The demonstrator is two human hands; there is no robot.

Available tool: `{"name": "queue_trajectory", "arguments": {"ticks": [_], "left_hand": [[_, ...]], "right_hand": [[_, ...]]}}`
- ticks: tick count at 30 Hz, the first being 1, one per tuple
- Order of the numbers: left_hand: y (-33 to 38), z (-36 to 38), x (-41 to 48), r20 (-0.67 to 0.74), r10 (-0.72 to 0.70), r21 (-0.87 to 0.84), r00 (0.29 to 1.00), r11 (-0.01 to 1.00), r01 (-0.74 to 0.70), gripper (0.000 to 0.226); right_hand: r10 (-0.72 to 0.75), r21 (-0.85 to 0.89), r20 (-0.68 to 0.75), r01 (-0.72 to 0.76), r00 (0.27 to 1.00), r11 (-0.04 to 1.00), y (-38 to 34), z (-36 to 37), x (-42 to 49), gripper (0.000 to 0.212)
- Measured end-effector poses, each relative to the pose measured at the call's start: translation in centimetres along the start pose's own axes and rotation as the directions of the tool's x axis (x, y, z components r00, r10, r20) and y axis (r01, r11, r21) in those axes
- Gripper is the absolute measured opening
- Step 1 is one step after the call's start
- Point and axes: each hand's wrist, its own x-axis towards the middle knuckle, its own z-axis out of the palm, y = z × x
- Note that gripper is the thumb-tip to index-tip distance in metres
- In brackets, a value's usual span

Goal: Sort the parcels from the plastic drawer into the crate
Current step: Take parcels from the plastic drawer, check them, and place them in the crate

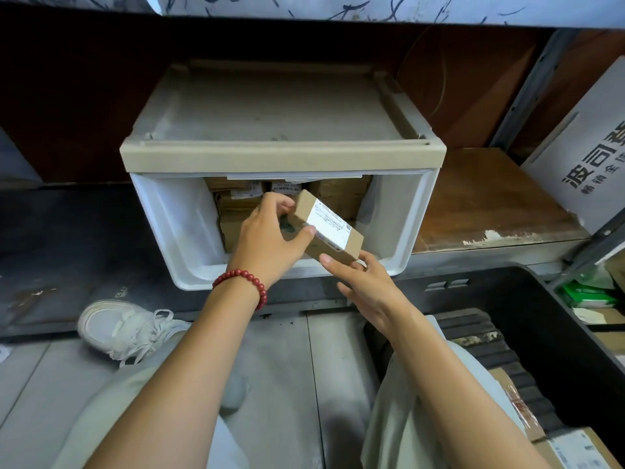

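Left hand (267,238) grips the small cardboard parcel (329,228) by its upper end, thumb on the white label, fingers round the back. The parcel is tilted and held in the air over the open plastic drawer (176,214). Right hand (365,286) touches the parcel's lower corner, thumb along the edge, fingertips under it; whether it actually grips can't be told.

Looks like a hand-over mid-air. Risks:
- If the left hand lets go before the right has a real hold, the parcel likely drops back into the drawer or onto the floor.
- A corner-only pinch could let the box pivot and slip.
- More parcels (236,198) are stacked at the drawer's back; a dropped box could knock them.
- The crate (527,309) sits low to the right with boxes (575,445) already inside, so the swing across may clip the drawer's front rim.
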Motion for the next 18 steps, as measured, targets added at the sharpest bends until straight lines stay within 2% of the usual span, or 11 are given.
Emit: {"name": "queue_trajectory", "arguments": {"ticks": [4,12,14,18], "left_hand": [[-0.3,-0.1,0.3,0.021,-0.144,0.060,0.989,0.988,0.143,0.082],[-0.3,0.2,0.3,0.084,-0.177,0.139,0.981,0.977,0.164,0.095],[-0.3,0.4,0.4,0.090,-0.162,0.122,0.983,0.981,0.151,0.089],[0.6,1.9,0.5,0.118,-0.110,0.139,0.987,0.986,0.094,0.082]], "right_hand": [[-0.030,0.069,-0.051,0.033,0.998,0.997,-0.5,-0.1,0.3,0.065],[-0.043,0.106,-0.110,0.055,0.993,0.993,-0.8,-0.7,0.8,0.037],[-0.078,0.087,-0.103,0.087,0.992,0.992,-1.0,-1.1,0.6,0.042],[-0.130,0.010,-0.103,0.132,0.986,0.991,-1.8,-3.0,-0.1,0.069]]}}
